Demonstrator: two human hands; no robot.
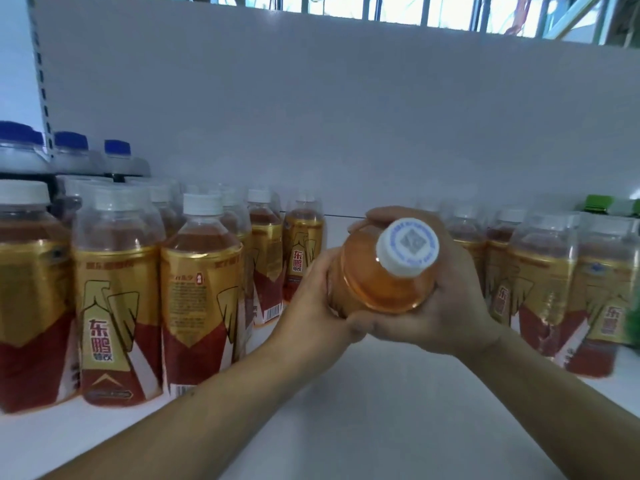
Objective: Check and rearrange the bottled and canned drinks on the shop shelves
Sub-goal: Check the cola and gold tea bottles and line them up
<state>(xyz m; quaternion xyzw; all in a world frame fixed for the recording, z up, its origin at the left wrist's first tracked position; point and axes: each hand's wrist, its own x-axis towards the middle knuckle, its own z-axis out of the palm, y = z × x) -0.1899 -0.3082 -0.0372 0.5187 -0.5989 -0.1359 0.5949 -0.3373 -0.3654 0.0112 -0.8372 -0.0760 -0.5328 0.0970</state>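
Bottle (pixel 375 282) of amber drink, held in both hands above the white shelf (pixel 346 403), tipped toward the camera so its white cap (pixel 409 245) faces the lens. Blue print rings the cap top but is too blurred to read. The label and base are hidden behind the hands.

Left hand (pixel 313 306) grips the bottle's left side, fingers curled round it, thumb lying under the lower edge. Right hand (pixel 453 299) wraps the right side, fingers curled over the top behind the cap. The hands touch each other beneath the bottle.

The held bottle sits in the gap between two groups of standing stock. Left group (pixel 117 306): upright bottles with white caps and gold-and-red labels, set in rows running back to the white back panel (pixel 346 116). Right group (pixel 540 289): same labels, upright, blurred.

Far left, behind the first group: blue-capped bottles (pixel 72 150) beside a perforated upright (pixel 41 81). Far right, at the back: a green pack (pixel 602 202), too blurred to identify.
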